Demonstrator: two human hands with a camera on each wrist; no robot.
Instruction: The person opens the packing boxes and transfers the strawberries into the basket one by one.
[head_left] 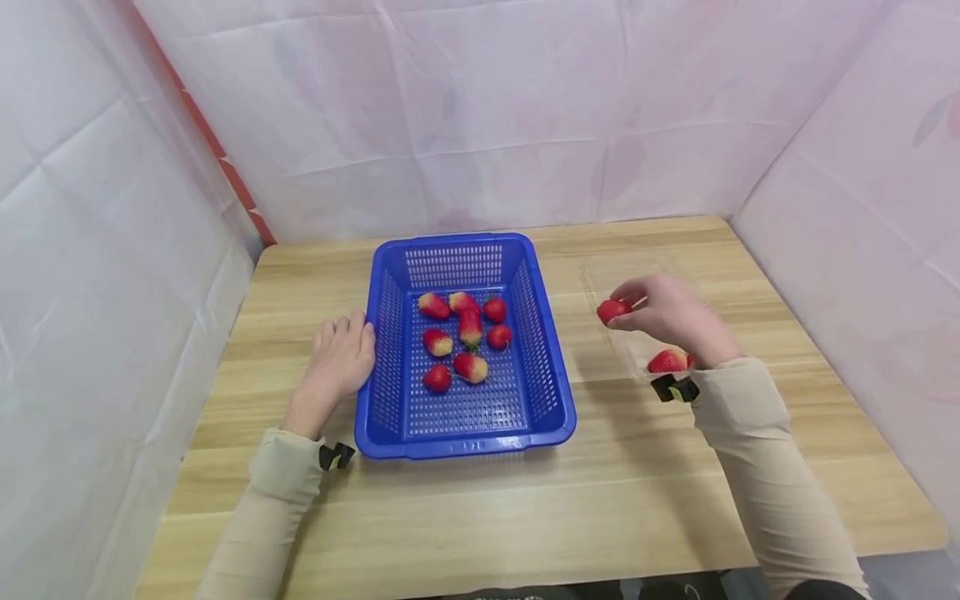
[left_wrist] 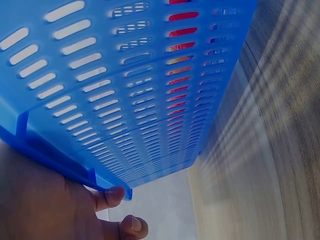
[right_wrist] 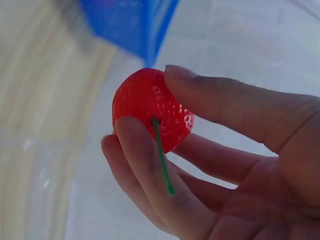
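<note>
A red strawberry (head_left: pixel 613 312) with a thin green stem is pinched between the thumb and fingers of my right hand (head_left: pixel 671 315). This hand is over a clear plastic tray (head_left: pixel 597 279) on the right of the table. In the right wrist view the strawberry (right_wrist: pixel 145 102) faces the camera stem first. My left hand (head_left: pixel 341 357) holds the left rim of a blue perforated basket (head_left: pixel 465 443). From the left wrist view, the rim (left_wrist: pixel 55 165) overlaps the hand, and two bent fingertips (left_wrist: pixel 116 196) show below it. Several strawberries (head_left: pixel 470 367), some pale-ended, lie inside the basket.
Another strawberry (head_left: pixel 667 361) lies at the near end of the clear tray, partly behind the right wrist. The wooden table (head_left: pixel 465 525) meets pale sheet walls (head_left: pixel 510 108) at the back and sides.
</note>
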